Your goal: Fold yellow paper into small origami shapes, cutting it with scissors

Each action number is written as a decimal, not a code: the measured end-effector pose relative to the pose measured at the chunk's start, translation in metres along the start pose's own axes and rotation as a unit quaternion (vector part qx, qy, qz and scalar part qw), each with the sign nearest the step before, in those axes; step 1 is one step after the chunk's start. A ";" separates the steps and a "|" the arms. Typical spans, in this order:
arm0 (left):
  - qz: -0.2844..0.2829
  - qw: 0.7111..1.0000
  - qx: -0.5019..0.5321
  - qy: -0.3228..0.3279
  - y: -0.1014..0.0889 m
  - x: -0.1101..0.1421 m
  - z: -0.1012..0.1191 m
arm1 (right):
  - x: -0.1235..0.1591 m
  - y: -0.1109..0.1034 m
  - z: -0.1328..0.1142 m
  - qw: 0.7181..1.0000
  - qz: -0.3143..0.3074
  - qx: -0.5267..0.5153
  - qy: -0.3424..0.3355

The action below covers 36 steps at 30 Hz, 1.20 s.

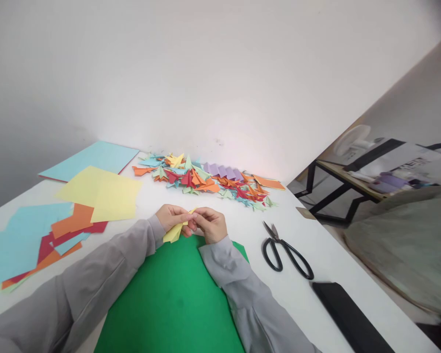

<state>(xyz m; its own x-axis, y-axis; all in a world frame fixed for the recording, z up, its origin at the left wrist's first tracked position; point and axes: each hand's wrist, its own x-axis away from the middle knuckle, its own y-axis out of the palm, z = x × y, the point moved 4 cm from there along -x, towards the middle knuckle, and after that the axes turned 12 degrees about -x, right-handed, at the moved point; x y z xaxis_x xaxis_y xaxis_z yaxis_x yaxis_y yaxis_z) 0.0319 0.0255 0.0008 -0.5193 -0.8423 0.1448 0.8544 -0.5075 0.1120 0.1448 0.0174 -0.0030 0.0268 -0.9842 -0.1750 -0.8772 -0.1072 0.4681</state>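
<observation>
A small folded yellow paper plane [174, 234] is pinched between both hands above a green mat [169, 294]. My left hand [172, 217] is closed on its left side, thumb on top. My right hand [211, 224] is closed at its narrow right end, with thumb and forefinger pressed together. The fingers cover part of the folds. Beyond the hands lies a long heap of small folded paper pieces [191, 179] in orange, red, green, blue and yellow, with a row of purple ones [223, 171] at its back.
Black-handled scissors [275, 240] lie partly open on the right of the white table [338, 264], with a black flat object [347, 314] nearer. Yellow sheets [113, 191], blue sheets [25, 235] and coloured scraps are at left. A wall stands behind; a bed [407, 245] is at right.
</observation>
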 end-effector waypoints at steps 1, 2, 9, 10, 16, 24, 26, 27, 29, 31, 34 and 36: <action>-0.003 1.000 0.000 -0.003 0.001 0.000 0.000 | 0.000 -0.001 0.000 1.000 0.000 0.008 -0.004; -0.006 1.000 0.001 -0.005 0.001 0.000 0.000 | 0.000 -0.002 0.000 1.000 -0.001 0.017 -0.007; -0.004 1.000 0.008 -0.017 0.006 0.003 0.004 | 0.000 -0.002 -0.008 0.997 0.009 0.068 -0.023; -0.004 1.000 0.012 -0.022 0.006 0.002 0.003 | 0.000 -0.001 -0.010 0.997 0.009 0.074 -0.023; 0.005 1.000 0.013 -0.023 0.004 0.001 -0.001 | 0.002 0.002 -0.015 0.995 -0.006 0.097 -0.010; 0.013 1.000 -0.016 -0.006 0.001 0.005 0.002 | 0.004 0.004 -0.004 0.998 0.012 0.057 0.035; 0.013 1.000 -0.014 -0.004 0.000 0.005 0.001 | 0.005 0.006 -0.003 0.997 0.007 0.058 0.043; 0.013 1.000 -0.010 -0.004 -0.001 0.005 0.001 | 0.005 0.007 -0.003 0.997 0.005 0.062 0.036; 0.019 1.000 -0.001 -0.009 -0.001 0.006 0.000 | 0.006 0.009 -0.005 0.997 -0.004 0.078 0.026; 0.022 1.000 0.007 -0.018 -0.001 0.007 0.000 | 0.007 0.011 -0.006 0.996 -0.015 0.089 0.022; 0.019 0.999 0.019 -0.033 -0.001 0.008 -0.001 | 0.008 0.011 -0.007 0.995 -0.010 0.095 0.025; 0.013 0.999 0.026 -0.039 -0.001 0.007 -0.002 | 0.009 0.010 -0.008 0.994 0.000 0.108 0.018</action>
<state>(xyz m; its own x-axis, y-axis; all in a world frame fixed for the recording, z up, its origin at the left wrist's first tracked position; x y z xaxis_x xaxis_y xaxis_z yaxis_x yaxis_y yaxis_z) 0.0279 0.0196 -0.0005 -0.4982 -0.8378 0.2234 0.8666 -0.4731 0.1587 0.1399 0.0067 0.0070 0.0407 -0.9889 -0.1430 -0.9596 -0.0786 0.2702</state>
